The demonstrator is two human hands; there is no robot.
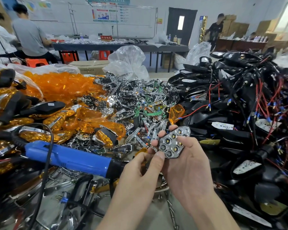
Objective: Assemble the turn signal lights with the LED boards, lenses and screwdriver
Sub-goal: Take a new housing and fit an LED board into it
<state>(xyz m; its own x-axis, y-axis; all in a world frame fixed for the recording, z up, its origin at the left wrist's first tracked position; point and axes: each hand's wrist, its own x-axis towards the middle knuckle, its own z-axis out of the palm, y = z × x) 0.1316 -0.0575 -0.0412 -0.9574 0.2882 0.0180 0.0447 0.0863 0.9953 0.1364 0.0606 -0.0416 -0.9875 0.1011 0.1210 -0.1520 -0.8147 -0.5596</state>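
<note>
A crowded workshop table (156,211) fills the frame, with other workers at tables along the far wall. Low and right of centre, the right hand (188,165) cradles a chrome reflector plate (174,142) studded with small lights, fingers curled behind it and thumb on its face. The left hand (142,170) pinches the plate's lower left corner between thumb and forefinger. Just left lies a blue electric screwdriver (68,156). Orange lenses (60,85) are heaped at upper left, loose chrome plates (130,98) at centre, and black housings with red wires (249,103) on the right.

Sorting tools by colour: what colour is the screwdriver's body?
Blue body with a black nose, head view.
</note>
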